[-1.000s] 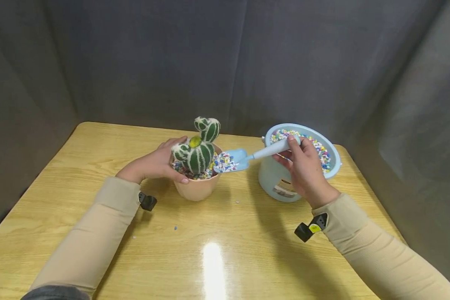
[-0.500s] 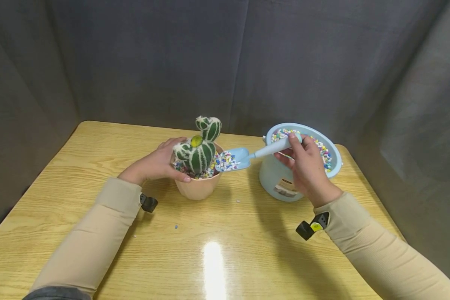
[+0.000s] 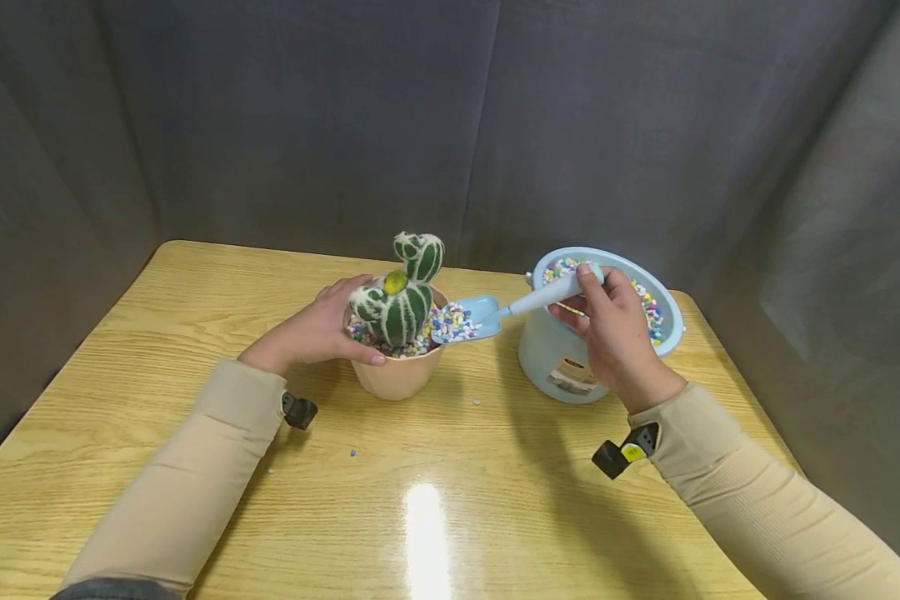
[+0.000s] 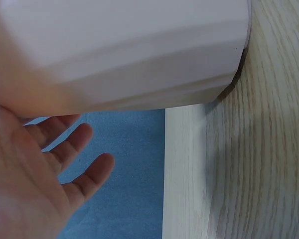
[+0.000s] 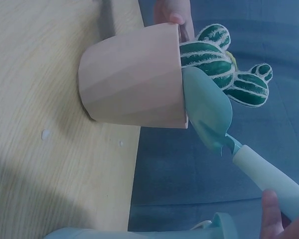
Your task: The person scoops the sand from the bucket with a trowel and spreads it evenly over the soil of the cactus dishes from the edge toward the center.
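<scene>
My left hand holds the side of a peach flowerpot, thumb on the near rim. In the left wrist view, several fingers of that hand stand apart from the pot wall. A green-and-white cactus with a yellow flower rises from colored pebbles in the pot. My right hand pinches the handle end of a light-blue trowel. Its blade carries a heap of colored pebbles, with the tip over the pot's right rim. In the right wrist view the blade's underside shows beside the cactus.
A light-blue bucket of colored pebbles stands right of the pot, partly behind my right hand. A few loose pebbles lie on the wooden table. Grey curtains hang behind and beside the table.
The trowel and right hand have shifted very slightly to the right in view, still with pebbles on the blade. The left hand keeps its hold on the flowerpot.
</scene>
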A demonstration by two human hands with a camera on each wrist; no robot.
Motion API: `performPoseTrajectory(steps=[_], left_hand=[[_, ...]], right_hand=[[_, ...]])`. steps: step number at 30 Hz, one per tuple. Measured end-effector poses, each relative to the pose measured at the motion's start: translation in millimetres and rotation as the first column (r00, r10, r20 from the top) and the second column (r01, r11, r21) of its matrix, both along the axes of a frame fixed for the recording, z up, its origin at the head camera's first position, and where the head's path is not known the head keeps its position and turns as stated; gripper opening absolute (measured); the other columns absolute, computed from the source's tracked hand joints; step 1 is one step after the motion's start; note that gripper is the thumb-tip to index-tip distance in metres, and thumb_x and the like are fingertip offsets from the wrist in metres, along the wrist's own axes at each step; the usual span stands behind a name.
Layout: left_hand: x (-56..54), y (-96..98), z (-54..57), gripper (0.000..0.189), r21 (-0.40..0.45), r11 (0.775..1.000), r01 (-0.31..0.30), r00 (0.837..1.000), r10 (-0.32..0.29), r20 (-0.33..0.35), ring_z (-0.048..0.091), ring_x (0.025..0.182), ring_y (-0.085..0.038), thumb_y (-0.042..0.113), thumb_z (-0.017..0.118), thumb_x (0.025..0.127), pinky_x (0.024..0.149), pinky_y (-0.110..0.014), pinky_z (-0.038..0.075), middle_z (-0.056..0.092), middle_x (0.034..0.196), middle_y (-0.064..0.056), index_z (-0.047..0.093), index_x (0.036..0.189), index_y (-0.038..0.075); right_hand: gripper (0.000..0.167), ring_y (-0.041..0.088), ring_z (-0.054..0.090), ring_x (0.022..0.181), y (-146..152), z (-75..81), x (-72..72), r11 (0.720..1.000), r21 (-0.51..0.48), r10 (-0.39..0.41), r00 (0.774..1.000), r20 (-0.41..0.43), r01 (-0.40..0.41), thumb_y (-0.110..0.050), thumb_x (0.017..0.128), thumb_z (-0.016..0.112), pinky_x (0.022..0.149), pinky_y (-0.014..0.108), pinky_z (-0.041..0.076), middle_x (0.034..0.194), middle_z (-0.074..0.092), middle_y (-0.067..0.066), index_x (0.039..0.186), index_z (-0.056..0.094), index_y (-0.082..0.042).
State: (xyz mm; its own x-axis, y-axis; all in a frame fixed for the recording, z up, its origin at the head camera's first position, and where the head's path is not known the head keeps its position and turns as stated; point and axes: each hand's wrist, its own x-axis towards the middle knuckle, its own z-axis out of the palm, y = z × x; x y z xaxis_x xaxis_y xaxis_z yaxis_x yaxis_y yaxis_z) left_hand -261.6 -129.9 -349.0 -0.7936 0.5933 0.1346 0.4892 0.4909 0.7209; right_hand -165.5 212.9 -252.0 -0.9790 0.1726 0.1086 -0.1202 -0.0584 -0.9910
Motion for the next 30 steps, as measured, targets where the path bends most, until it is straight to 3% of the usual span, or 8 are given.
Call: performPoseTrajectory(steps=[8, 16, 24, 30], left_hand=[[2.0, 1.9, -1.0, 0.117, 0.007, 1.0, 0.0, 1.0, 0.0, -0.023, 0.018, 0.151, -0.045, 0.038, 0.091, 0.074, 0.12, -0.063, 0.014, 0.025, 0.164, -0.024, 0.023, 0.161, 0.001], [4.2, 4.4, -1.3, 0.117, 0.016, 1.0, -0.025, 0.999, 0.025, -0.028, 0.025, 0.147, -0.046, 0.039, 0.091, 0.074, 0.118, -0.064, 0.02, 0.03, 0.162, -0.023, 0.024, 0.161, 0.002], [6.0, 5.9, -2.3, 0.116, 0.022, 0.999, -0.023, 0.999, 0.024, -0.044, 0.026, 0.148, -0.045, 0.04, 0.091, 0.074, 0.119, -0.063, 0.018, 0.031, 0.161, -0.023, 0.024, 0.16, 0.0], [9.5, 9.5, -1.9, 0.113, 0.031, 0.998, -0.054, 0.996, 0.056, -0.066, 0.029, 0.146, -0.044, 0.04, 0.091, 0.074, 0.119, -0.062, 0.019, 0.034, 0.16, -0.022, 0.028, 0.159, 0.001]], right_hand=[[0.014, 0.01, 0.064, 0.09, 1.0, 2.2, -0.3, 0.999, 0.035, 0.03, 0.999, -0.033, -0.029, -0.023, 0.111, 0.047, 0.086, 0.025, 0.057, 0.112, 0.056, 0.005, 0.113, 0.049, -0.009], [0.015, 0.01, 0.065, 0.09, 1.5, 3.5, 0.4, 0.999, 0.041, 0.028, 0.999, -0.025, -0.027, -0.022, 0.111, 0.046, 0.085, 0.025, 0.058, 0.113, 0.056, 0.005, 0.114, 0.049, -0.008], [0.014, 0.01, 0.065, 0.089, 1.1, 3.0, -0.1, 0.998, 0.051, 0.029, 0.999, -0.018, -0.028, -0.022, 0.111, 0.046, 0.086, 0.024, 0.057, 0.113, 0.055, 0.005, 0.115, 0.049, -0.009], [0.015, 0.009, 0.065, 0.09, 1.2, 4.1, 1.1, 0.998, 0.061, 0.031, 0.999, -0.025, -0.029, -0.023, 0.111, 0.047, 0.086, 0.025, 0.057, 0.111, 0.056, 0.004, 0.114, 0.049, -0.009]])
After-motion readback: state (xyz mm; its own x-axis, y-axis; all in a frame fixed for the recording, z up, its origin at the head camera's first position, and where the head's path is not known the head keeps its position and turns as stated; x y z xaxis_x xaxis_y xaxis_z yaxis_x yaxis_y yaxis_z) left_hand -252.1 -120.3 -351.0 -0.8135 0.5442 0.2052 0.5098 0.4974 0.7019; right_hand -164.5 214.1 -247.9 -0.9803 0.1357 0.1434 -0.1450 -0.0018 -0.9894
